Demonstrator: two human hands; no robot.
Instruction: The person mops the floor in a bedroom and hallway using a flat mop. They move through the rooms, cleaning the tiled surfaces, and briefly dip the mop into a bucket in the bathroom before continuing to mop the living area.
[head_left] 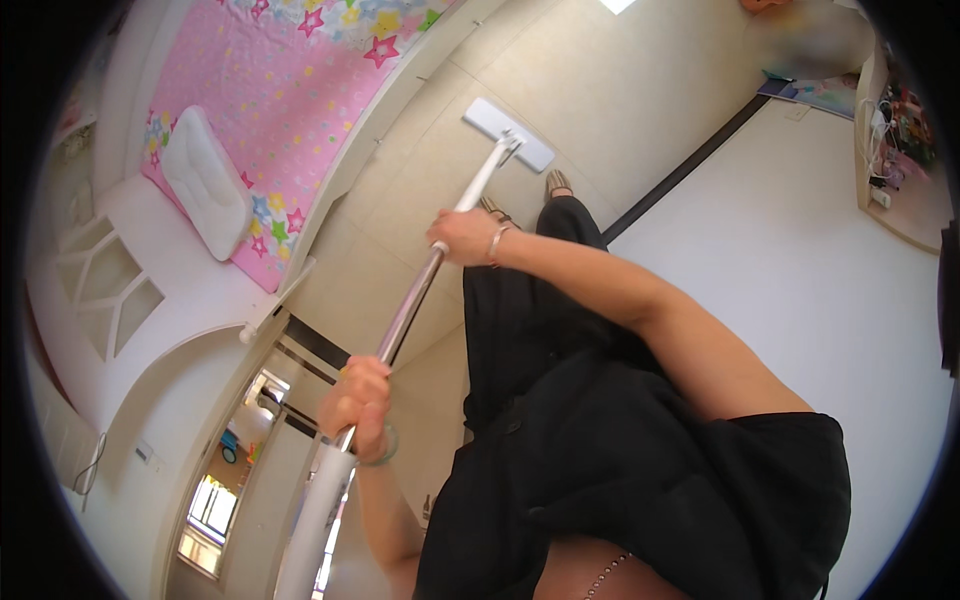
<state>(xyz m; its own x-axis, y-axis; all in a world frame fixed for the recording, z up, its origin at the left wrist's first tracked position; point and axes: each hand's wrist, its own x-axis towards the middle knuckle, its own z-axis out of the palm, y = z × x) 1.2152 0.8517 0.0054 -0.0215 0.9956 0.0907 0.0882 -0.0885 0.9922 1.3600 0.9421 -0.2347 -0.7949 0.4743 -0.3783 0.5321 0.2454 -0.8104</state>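
A flat mop (405, 311) with a white and chrome pole slants across the middle of the view. Its pale rectangular head (533, 152) rests on the tiled floor just ahead of my feet. My right hand (467, 237), with a bracelet at the wrist, is closed around the pole partway down. Higher up, near the thick white grip section, my left hand (358, 405) is wrapped round the chrome part, a pale green bangle on that wrist. The hands are well apart along the pole.
To the left stands a white-framed bed with a pink star-patterned sheet (290, 110) and a white pillow (207, 185). A white wall (770, 200) with a dark skirting (690, 165) is on the right. A shelf (900, 215) with small items juts out at the far right. Beige tiles (400, 190) cover the floor.
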